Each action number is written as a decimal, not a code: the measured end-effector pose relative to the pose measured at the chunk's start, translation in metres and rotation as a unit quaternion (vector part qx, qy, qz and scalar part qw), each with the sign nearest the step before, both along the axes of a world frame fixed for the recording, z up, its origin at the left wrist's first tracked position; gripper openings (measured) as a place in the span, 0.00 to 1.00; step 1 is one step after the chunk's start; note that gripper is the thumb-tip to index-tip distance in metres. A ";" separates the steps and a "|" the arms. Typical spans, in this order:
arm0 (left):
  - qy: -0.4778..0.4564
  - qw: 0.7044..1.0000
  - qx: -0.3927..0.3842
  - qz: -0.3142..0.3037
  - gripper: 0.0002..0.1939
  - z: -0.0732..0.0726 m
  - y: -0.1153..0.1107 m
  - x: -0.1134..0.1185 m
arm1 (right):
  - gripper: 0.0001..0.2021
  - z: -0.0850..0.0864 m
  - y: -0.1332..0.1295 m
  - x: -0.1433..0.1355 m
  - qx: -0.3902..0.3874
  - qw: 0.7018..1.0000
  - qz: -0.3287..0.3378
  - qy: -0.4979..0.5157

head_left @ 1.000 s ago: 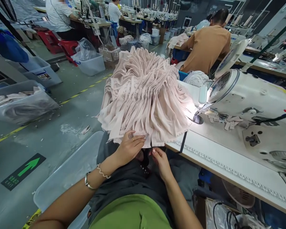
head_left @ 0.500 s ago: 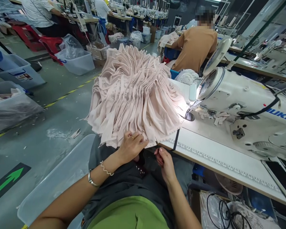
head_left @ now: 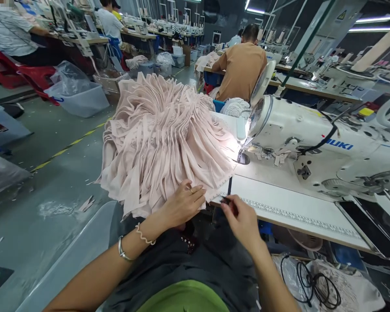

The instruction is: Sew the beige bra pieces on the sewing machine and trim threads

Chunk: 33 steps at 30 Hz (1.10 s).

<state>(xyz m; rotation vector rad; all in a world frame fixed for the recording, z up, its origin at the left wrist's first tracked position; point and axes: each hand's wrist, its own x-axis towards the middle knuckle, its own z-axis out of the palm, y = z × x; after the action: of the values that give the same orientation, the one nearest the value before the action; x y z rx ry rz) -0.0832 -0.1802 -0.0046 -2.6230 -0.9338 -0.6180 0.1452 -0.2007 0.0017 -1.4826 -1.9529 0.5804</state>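
The heap of pale pink cloth (head_left: 159, 147) lay at eleven o'clock from the two hands, reaching past the edge of the table (head_left: 273, 190), and the left hand (head_left: 184, 204) rested on its near border, but whether its fingers pinched I could not tell. At three o'clock from it, the right hand (head_left: 243, 222) had its fingertips closed together on a small dark thing (head_left: 225, 200), too unclear to name. In my judgement, the heap could slide down because its overhanging side seemed poorly supported, or the dark thing could snag the border by being so near.
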 end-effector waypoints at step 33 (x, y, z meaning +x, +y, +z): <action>0.014 0.995 0.043 0.087 0.10 0.023 0.028 0.038 | 0.12 0.031 0.054 0.000 0.042 0.895 0.034 -0.443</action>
<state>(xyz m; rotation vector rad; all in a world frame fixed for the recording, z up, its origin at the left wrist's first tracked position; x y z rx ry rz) -0.0455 -0.1521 0.0179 -2.4363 -1.0891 -0.5630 0.1447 -0.1464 0.0326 -1.8049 -2.6519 -0.2331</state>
